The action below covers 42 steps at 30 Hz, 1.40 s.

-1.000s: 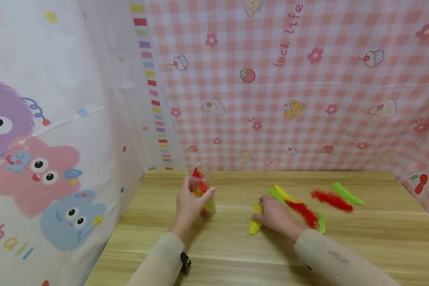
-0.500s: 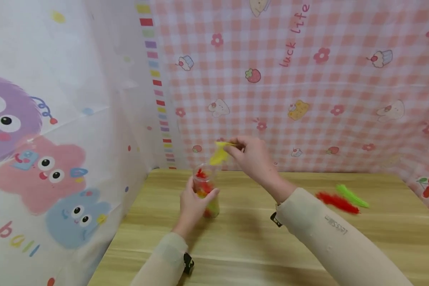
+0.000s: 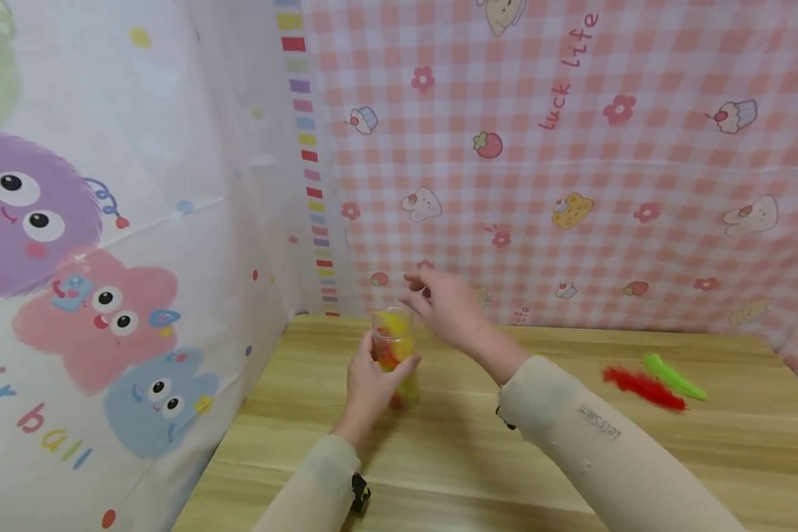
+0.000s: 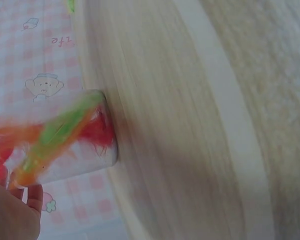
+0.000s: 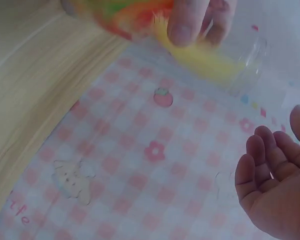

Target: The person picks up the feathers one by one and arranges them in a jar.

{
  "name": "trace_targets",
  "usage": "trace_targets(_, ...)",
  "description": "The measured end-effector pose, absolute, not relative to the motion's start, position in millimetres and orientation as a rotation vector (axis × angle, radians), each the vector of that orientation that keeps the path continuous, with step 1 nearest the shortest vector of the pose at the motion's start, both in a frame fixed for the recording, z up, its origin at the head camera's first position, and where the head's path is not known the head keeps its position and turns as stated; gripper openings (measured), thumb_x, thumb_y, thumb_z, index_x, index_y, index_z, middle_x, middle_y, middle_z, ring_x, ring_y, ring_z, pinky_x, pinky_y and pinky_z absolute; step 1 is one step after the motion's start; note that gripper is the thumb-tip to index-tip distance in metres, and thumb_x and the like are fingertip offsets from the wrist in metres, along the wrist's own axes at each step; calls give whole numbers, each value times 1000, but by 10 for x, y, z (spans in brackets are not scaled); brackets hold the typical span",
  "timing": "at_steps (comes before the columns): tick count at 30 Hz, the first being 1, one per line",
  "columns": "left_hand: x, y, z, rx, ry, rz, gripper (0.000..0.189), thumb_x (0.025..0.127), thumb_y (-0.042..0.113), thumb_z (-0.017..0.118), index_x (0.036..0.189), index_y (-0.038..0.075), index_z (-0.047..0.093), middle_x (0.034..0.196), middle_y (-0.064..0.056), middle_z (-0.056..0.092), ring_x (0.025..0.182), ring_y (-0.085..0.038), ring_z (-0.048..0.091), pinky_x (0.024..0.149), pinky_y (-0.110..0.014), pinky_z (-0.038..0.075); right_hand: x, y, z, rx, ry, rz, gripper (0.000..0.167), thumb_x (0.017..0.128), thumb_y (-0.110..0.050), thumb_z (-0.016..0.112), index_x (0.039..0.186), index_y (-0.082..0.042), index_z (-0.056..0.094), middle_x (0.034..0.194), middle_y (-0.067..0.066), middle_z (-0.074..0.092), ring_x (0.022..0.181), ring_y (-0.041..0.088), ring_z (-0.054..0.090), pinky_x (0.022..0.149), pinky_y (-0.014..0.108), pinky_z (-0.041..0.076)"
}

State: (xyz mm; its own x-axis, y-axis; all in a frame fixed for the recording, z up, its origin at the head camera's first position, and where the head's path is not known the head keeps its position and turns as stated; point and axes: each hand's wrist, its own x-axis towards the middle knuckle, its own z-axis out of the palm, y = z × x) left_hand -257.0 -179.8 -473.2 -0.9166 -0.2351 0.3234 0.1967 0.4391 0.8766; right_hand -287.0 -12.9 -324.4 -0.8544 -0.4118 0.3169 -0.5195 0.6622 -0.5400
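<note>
My left hand grips a clear jar that stands near the table's back left. Red, yellow, orange and green feathers lie inside it; in the left wrist view a green feather shows through the wall. A yellow feather sits at the top, just within the mouth. Beside and slightly above that mouth hovers my right hand, holding nothing. In the right wrist view its fingers are loosely curled, apart from the jar.
To the right on the wooden table lie a red feather and a green feather, close together. A pink checked cloth hangs behind the table, a white cartoon cloth at the left. My right arm hides part of the tabletop.
My right hand has picked up a yellow feather from the table, lifted it leftward to the jar and let it go inside. My left hand has kept its hold on the jar.
</note>
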Motion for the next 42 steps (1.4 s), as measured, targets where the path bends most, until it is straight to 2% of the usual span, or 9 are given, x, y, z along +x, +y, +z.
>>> trace_targets(6, -2565, -1796, -4730, 18, -2298, -1462, 69, 83, 39, 94, 136, 15, 58, 115, -7, 77, 102, -22, 72, 92, -45, 59, -2887, 235, -3341, 677, -2720, 1085, 37, 112, -36, 57, 136, -11, 69, 126, 8, 76, 108, 24, 72, 92, 46, 62)
trace_targets(12, -2552, -1780, -4719, 44, -2310, -1490, 70, 83, 40, 94, 138, 16, 58, 115, -7, 76, 104, -24, 72, 94, -48, 60, -2970, 888, -3527, 575, -2895, 942, 38, 115, -34, 50, 139, -9, 67, 127, 13, 74, 106, 28, 70, 89, 48, 59)
trace_targets(16, -2563, -1761, -4705, 74, -2316, -1486, 69, 82, 38, 94, 137, 16, 58, 113, -8, 76, 101, -23, 72, 91, -47, 61, -3089, 1423, -3716, 532, -2981, 841, 33, 113, -26, 55, 131, -2, 70, 118, 18, 75, 97, 28, 70, 84, 49, 59)
trace_targets(21, -2566, -1764, -4681, 88, -2313, -1492, 68, 82, 38, 95, 135, 16, 59, 114, -8, 76, 102, -25, 71, 92, -48, 60, -3121, 1852, -4030, 514, -3115, 693, 28, 108, -19, 64, 122, 5, 73, 115, 22, 76, 98, 31, 73, 90, 54, 61)
trace_targets(27, -2549, -1734, -4693, 88, -2331, -1505, 68, 83, 37, 94, 136, 17, 58, 117, -9, 75, 105, -25, 71, 94, -48, 60, -2986, 1935, -4389, 573, -3213, 506, 26, 100, -18, 74, 122, -2, 75, 111, 15, 77, 95, 28, 71, 92, 52, 61)
trace_targets(30, -2531, -1746, -4706, 101, -2337, -1508, 67, 83, 36, 94, 135, 16, 58, 118, -9, 75, 106, -26, 71, 95, -48, 60, -2924, 1871, -4537, 730, -3155, 275, 21, 96, -7, 75, 116, -13, 78, 105, 9, 76, 90, 25, 69, 85, 49, 62)
trace_targets(34, -2536, -1747, -4711, 94, -2337, -1517, 66, 83, 37, 94, 134, 16, 58, 119, -8, 75, 107, -26, 71, 97, -49, 59, -2891, 1844, -4720, 1009, -2876, -146, 33, 88, 2, 78, 104, -26, 81, 98, 3, 75, 88, 24, 69, 81, 44, 60)
trace_targets(38, -2542, -1746, -4704, 82, -2326, -1523, 66, 83, 38, 94, 134, 16, 58, 119, -9, 75, 107, -26, 71, 97, -50, 59, -2915, 1857, -4853, 1090, -2645, -303, 28, 83, -1, 85, 90, -28, 81, 89, -1, 72, 82, 20, 63, 75, 37, 54)
trace_targets(42, -2540, -1750, -4697, 77, -2328, -1522, 67, 84, 40, 93, 135, 16, 57, 120, -9, 75, 108, -26, 71, 97, -51, 60, -2933, 1895, -4934, 1092, -2600, -133, 27, 82, -1, 85, 85, -27, 81, 90, -2, 71, 85, 19, 63, 78, 39, 55)
